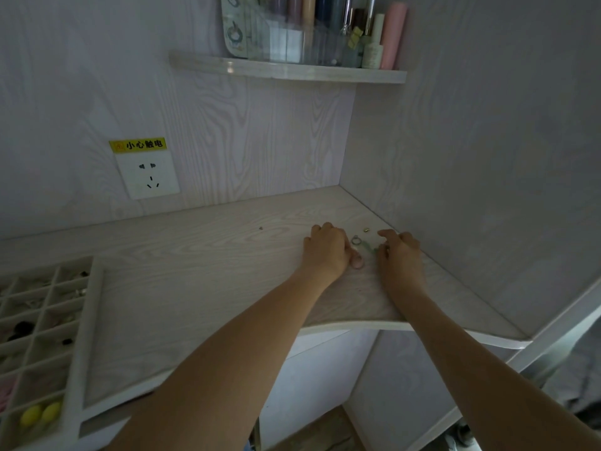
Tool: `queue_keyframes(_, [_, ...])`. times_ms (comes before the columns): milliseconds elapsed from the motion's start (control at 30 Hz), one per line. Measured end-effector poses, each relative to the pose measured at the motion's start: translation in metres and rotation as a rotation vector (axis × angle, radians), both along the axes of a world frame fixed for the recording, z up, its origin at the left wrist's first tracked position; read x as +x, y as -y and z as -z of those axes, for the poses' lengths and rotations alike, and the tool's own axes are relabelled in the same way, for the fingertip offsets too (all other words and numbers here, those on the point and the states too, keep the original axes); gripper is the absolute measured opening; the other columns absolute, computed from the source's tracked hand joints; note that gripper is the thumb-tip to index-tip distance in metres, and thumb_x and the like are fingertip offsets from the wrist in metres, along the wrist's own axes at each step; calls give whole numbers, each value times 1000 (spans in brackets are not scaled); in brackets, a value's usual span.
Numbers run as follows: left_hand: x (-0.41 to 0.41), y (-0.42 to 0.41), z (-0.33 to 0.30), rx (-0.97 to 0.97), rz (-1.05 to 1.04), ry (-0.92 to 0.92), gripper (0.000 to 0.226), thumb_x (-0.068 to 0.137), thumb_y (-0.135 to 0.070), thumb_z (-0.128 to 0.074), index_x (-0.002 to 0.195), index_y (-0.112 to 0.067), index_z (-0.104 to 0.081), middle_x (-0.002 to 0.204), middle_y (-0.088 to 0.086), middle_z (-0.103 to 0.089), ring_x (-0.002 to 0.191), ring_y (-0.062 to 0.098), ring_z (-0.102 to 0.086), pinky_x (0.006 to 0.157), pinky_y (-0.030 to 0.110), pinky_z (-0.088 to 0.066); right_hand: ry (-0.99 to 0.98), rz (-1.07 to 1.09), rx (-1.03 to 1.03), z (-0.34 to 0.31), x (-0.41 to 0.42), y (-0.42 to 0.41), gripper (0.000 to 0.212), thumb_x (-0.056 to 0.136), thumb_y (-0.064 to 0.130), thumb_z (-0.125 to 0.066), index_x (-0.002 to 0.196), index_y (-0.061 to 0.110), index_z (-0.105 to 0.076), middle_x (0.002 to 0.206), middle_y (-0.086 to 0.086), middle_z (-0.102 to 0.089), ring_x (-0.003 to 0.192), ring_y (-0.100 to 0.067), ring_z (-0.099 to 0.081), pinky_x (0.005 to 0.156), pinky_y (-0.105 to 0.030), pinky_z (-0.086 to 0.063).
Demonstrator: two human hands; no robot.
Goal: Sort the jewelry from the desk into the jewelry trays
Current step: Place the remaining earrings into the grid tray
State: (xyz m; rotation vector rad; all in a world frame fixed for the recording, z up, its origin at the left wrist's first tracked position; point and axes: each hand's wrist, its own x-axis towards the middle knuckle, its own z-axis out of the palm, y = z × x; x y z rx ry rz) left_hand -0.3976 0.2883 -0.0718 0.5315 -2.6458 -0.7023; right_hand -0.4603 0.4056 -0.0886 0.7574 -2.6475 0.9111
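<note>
Tray is cut off at left edge; its contents are blurry & hard to ID. Grid compartments hold small dark bits, and two yellow beads sit in the near one. Both hands are on desk near the right corner. Left hand has fingers curled, thumb on a pink ring; can't tell if it grips. Right hand is curled over green jewelry, grip unclear. A gold bit lies just behind.
</note>
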Motion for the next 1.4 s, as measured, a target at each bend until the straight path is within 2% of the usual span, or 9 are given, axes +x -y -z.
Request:
queue_keyframes(133, [3,0,-6,419,-54,-149,11,90,-19,-58,87,-8,-58,91,6,-62,86,19,-58,74,28,-47,113,-4,-205,-1,-6,-5,27,96,8,-42,116,9,-61,109,-14,-60,95,-25,-56,76,-22,-34])
queue_keyframes(267, [11,5,-13,1043,-57,-333,22,91,-9,-53,71,-11,-44,91,12,-70,79,21,-70,77,30,-56,228,-28,-350,0,-14,-10,22,94,9,-46,101,13,-66,103,-14,-63,82,-18,-58,67,-17,-38])
queue_keyframes(367, [20,8,-19,1232,-69,-384,17,92,-6,-51,75,-9,-47,88,13,-68,70,18,-69,65,21,-56,265,-50,-366,-1,-14,-13,20,92,10,-50,101,15,-66,103,-7,-65,90,-16,-59,72,-20,-40])
queue_keyframes(600, [23,9,-20,1153,-88,-434,27,90,-3,-55,67,-12,-42,89,11,-65,84,21,-70,79,26,-56,295,-73,-495,-1,-15,-13,14,84,10,-61,77,20,-55,85,-2,-67,85,-18,-62,72,-27,-47])
queue_keyframes(767, [30,7,-24,1120,5,-378,23,90,-4,-50,71,-13,-40,97,21,-69,75,24,-71,80,34,-55,298,-119,-503,-1,-14,-12,5,89,11,-53,86,13,-49,77,3,-69,80,-15,-64,72,-30,-45])
queue_keyframes(933, [41,8,-27,1095,-13,-350,6,93,-9,-44,87,-10,-44,87,12,-69,61,17,-67,60,23,-52,291,-126,-481,-2,-11,-9,8,96,16,-45,90,14,-40,78,10,-68,83,-12,-61,70,-26,-39])
queue_keyframes(1100, [48,12,-40,1007,-122,-278,21,95,-13,-33,80,-10,-48,82,8,-66,56,15,-55,55,24,-43,313,-97,-432,-6,-3,-10,13,98,26,-42,90,15,-41,94,0,-63,85,-16,-54,67,-29,-33])
queue_keyframes(1233, [57,15,-54,1027,-176,-280,23,95,-13,-32,75,-11,-43,74,9,-61,49,13,-45,51,23,-36,292,-64,-499,-17,2,-12,15,94,21,-50,81,15,-50,81,0,-54,75,-14,-48,66,-27,-34])
queue_keyframes(1400, [73,19,-63,1045,-228,-240,17,95,-14,-32,91,-5,-45,71,6,-58,45,13,-46,44,20,-35,638,-148,-827,-43,15,-6,21,94,11,-52,74,13,-50,75,-7,-63,59,-8,-62,53,-17,-49])
